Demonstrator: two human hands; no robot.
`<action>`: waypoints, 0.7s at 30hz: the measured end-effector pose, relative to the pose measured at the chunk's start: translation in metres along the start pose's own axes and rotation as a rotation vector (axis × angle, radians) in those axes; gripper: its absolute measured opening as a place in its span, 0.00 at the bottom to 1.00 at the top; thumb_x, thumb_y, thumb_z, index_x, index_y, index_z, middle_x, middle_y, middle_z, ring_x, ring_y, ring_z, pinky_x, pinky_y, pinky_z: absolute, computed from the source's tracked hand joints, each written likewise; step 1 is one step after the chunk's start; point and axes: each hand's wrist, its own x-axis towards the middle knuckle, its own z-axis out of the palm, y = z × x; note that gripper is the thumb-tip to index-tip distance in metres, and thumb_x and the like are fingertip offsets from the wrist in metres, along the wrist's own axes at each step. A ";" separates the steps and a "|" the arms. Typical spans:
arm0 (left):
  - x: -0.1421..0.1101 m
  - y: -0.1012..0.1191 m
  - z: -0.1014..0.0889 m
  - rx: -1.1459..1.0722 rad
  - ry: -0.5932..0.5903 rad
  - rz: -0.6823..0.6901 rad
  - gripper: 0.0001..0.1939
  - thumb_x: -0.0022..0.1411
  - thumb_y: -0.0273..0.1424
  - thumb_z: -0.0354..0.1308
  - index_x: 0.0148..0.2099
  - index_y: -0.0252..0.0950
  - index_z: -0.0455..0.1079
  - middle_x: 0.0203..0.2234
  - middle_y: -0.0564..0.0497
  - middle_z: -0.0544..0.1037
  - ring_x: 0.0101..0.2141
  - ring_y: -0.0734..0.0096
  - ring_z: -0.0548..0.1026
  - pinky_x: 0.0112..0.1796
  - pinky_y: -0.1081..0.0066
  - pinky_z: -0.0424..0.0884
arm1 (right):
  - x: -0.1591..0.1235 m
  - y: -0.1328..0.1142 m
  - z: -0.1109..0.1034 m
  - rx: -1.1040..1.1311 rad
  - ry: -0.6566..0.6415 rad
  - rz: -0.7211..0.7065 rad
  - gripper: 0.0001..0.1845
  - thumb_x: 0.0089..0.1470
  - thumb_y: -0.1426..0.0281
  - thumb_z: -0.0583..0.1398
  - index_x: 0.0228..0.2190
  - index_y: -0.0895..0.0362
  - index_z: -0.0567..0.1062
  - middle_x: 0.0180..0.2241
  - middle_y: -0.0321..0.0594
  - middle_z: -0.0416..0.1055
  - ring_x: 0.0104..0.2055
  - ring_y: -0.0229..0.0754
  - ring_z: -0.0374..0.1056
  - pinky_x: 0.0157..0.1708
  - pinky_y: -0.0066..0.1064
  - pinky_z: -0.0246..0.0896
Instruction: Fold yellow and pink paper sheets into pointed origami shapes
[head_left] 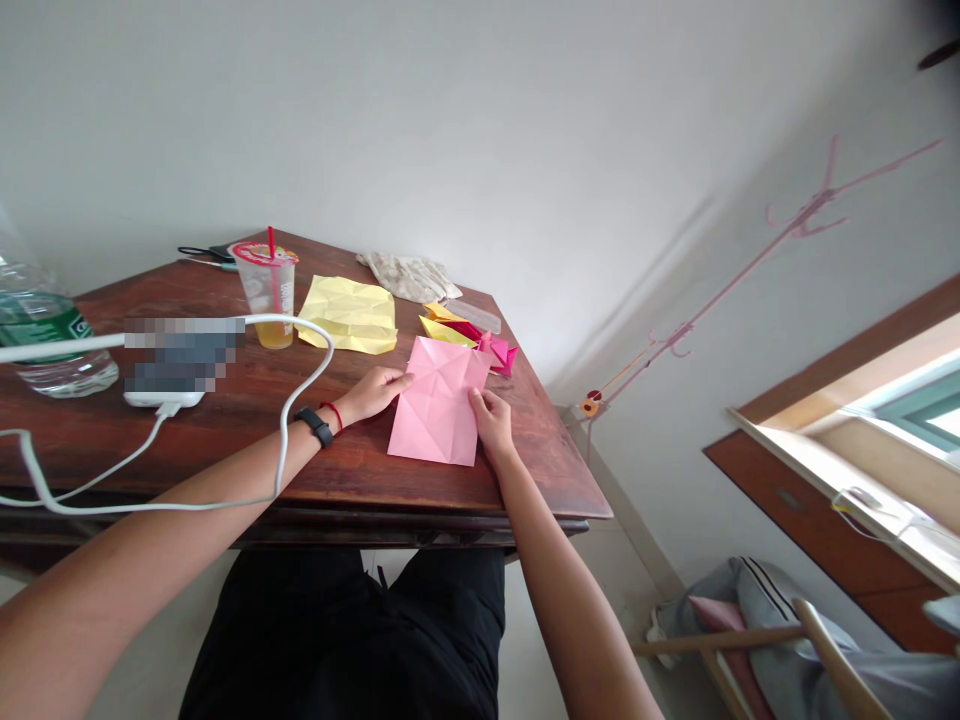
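A pink sheet of paper (437, 405), marked with crossing crease lines, is held over the front part of the dark wooden table. My left hand (373, 393) grips its left edge, thumb on top and the other fingers partly hidden. On the right edge, my right hand (493, 420) pinches the sheet between thumb and curled fingers. Just behind the sheet lie several folded paper pieces (448, 329) in yellow, orange, red and pink. A creased yellow sheet of paper (349, 314) rests flat beyond my left hand.
A plastic cup (268, 295) with a red straw stands left of the yellow sheet. Farther left are a phone (184, 358) and a water bottle (52, 335). A white cable (304, 392) loops across my left forearm. A crumpled cloth (411, 276) lies by the wall.
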 end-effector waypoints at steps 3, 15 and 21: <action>-0.001 0.001 0.001 0.029 0.012 0.014 0.28 0.68 0.51 0.50 0.22 0.38 0.56 0.17 0.56 0.59 0.22 0.73 0.58 0.25 0.70 0.53 | 0.001 0.001 0.000 0.003 0.003 0.011 0.26 0.50 0.45 0.65 0.28 0.57 0.77 0.26 0.38 0.74 0.26 0.39 0.63 0.24 0.28 0.56; -0.003 0.002 0.002 0.284 0.309 0.199 0.29 0.61 0.29 0.58 0.65 0.35 0.65 0.62 0.39 0.68 0.63 0.49 0.64 0.64 0.48 0.58 | 0.002 0.000 0.002 -0.005 -0.127 0.037 0.26 0.46 0.54 0.70 0.44 0.56 0.79 0.38 0.44 0.81 0.36 0.48 0.75 0.35 0.35 0.70; -0.009 0.020 0.032 0.453 -0.058 0.477 0.15 0.67 0.28 0.56 0.52 0.40 0.79 0.56 0.42 0.76 0.62 0.52 0.68 0.64 0.48 0.62 | 0.003 -0.006 0.003 -0.002 -0.219 0.054 0.27 0.44 0.60 0.72 0.47 0.56 0.80 0.35 0.42 0.81 0.34 0.47 0.76 0.32 0.35 0.71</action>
